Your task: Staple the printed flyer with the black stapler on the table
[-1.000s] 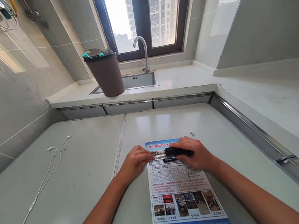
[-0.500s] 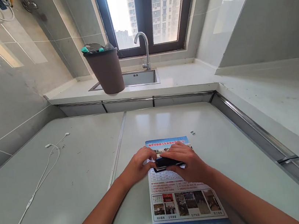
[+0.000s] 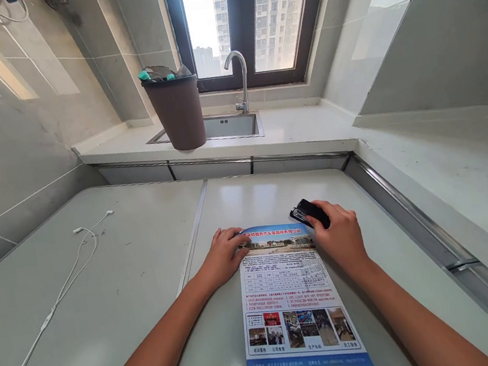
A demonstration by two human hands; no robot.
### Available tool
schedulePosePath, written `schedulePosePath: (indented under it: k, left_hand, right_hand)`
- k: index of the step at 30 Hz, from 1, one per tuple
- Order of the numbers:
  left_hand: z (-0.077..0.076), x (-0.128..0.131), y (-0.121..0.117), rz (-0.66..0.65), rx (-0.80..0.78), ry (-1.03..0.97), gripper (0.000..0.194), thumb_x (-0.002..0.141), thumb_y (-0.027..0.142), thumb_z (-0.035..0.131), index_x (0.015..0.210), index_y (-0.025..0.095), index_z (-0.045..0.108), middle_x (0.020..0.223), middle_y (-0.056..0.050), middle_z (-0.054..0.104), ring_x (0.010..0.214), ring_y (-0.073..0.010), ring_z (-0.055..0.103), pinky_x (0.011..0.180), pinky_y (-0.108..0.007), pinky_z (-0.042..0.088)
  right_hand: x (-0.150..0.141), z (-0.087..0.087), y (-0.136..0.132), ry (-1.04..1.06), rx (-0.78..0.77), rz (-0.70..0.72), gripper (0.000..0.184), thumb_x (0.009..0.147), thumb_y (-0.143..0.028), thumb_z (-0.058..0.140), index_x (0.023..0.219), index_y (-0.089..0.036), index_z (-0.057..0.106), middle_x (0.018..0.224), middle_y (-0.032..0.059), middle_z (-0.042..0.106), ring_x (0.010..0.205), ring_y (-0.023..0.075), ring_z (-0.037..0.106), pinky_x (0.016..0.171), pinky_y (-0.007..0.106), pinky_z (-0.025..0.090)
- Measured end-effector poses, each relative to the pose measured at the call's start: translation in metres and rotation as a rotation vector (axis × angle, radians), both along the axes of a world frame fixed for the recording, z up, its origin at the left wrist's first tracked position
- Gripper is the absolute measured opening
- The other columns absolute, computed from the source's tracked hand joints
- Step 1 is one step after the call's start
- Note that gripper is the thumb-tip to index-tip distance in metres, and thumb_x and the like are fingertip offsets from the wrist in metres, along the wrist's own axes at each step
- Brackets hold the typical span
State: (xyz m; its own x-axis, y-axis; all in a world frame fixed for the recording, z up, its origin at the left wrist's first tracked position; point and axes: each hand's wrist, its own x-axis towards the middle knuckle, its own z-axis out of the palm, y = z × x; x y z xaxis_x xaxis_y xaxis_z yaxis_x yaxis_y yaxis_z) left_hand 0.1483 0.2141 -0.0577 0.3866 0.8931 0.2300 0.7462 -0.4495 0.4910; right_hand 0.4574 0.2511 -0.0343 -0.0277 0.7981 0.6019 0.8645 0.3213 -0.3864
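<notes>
A printed leaflet (image 3: 282,298) with blue bands, red and black lettering and small photos lies on the pale table. At its top left corner, my left hand (image 3: 227,255) has its fingers and thumb closed on the paper, and the edge there curves slightly. My right hand (image 3: 339,230) grips a black stapler (image 3: 314,212) by its rear end. The stapler is tilted, with its front pointing up and left, just past the leaflet's top right corner. Some of the leaflet's top edge is hidden by my fingers.
A white cable (image 3: 66,293) trails over the left part of the table (image 3: 151,232). Behind, a brown bin (image 3: 177,113) holding bottles stands on the counter by a sink (image 3: 236,125) with a tap (image 3: 242,80). A ledge (image 3: 465,176) runs along the right side.
The stapler has moved from over the leaflet's upper part to beyond its top right corner, in my right hand. My left hand has left the stapler and holds the leaflet's corner.
</notes>
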Motion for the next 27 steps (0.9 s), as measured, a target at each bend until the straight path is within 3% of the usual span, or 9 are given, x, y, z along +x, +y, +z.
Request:
schedulePosePath:
  k: [3, 6, 10, 16, 21, 27]
  left_hand:
    - [0.003, -0.002, 0.002, -0.020, -0.006, -0.164, 0.030, 0.098, 0.016, 0.049, 0.105, 0.026, 0.077, 0.119, -0.008, 0.065, 0.108, -0.0216, 0.065, 0.103, -0.043, 0.050]
    - [0.003, -0.007, 0.005, -0.006, -0.014, -0.326, 0.041, 0.094, 0.009, 0.043, 0.090, 0.024, 0.081, 0.118, -0.008, 0.065, 0.100, -0.0187, 0.068, 0.087, -0.032, 0.055]
    - [0.004, -0.013, 0.008, 0.061, -0.081, -0.528, 0.040, 0.092, 0.011, 0.045, 0.098, 0.025, 0.082, 0.128, -0.007, 0.069, 0.114, -0.0215, 0.067, 0.097, -0.034, 0.053]
    - [0.007, -0.016, 0.010, 0.220, -0.011, -0.673, 0.031, 0.093, 0.020, 0.048, 0.097, 0.022, 0.079, 0.114, -0.006, 0.075, 0.109, -0.0223, 0.069, 0.097, -0.036, 0.053]
    - [0.005, -0.023, 0.013, 0.345, 0.091, -0.742, 0.031, 0.094, 0.020, 0.047, 0.097, 0.022, 0.078, 0.116, -0.005, 0.073, 0.111, -0.0218, 0.066, 0.101, -0.036, 0.050]
    - [0.002, -0.028, 0.015, 0.456, 0.093, -0.763, 0.033, 0.092, 0.018, 0.046, 0.101, 0.022, 0.078, 0.115, -0.005, 0.074, 0.109, -0.0222, 0.066, 0.102, -0.037, 0.049]
  right_hand:
    - [0.005, -0.003, 0.003, 0.000, -0.027, -0.028, 0.027, 0.091, -0.031, 0.056, 0.114, -0.021, 0.066, 0.100, 0.0099, 0.075, 0.095, 0.0290, 0.065, 0.088, 0.042, 0.038]
    - [0.007, -0.004, 0.004, 0.001, -0.046, -0.040, 0.028, 0.091, -0.030, 0.054, 0.115, -0.021, 0.065, 0.101, 0.0107, 0.074, 0.096, 0.0298, 0.065, 0.087, 0.042, 0.039]
    - [0.007, -0.004, 0.006, -0.001, -0.100, -0.010, 0.029, 0.091, -0.028, 0.054, 0.117, -0.021, 0.064, 0.105, 0.0112, 0.074, 0.098, 0.0305, 0.065, 0.086, 0.043, 0.042]
    - [0.004, -0.003, 0.004, 0.002, -0.218, 0.098, 0.033, 0.089, -0.023, 0.055, 0.120, -0.023, 0.065, 0.110, 0.0092, 0.074, 0.099, 0.0287, 0.067, 0.090, 0.045, 0.048]
    - [0.005, -0.001, 0.002, -0.030, -0.287, 0.259, 0.034, 0.089, -0.020, 0.056, 0.122, -0.023, 0.066, 0.117, 0.0087, 0.073, 0.107, 0.0286, 0.066, 0.094, 0.046, 0.050]
    - [0.011, 0.016, -0.006, -0.093, -0.435, 0.577, 0.032, 0.093, -0.021, 0.060, 0.124, -0.025, 0.066, 0.117, 0.0069, 0.073, 0.104, 0.0255, 0.068, 0.091, 0.041, 0.053]
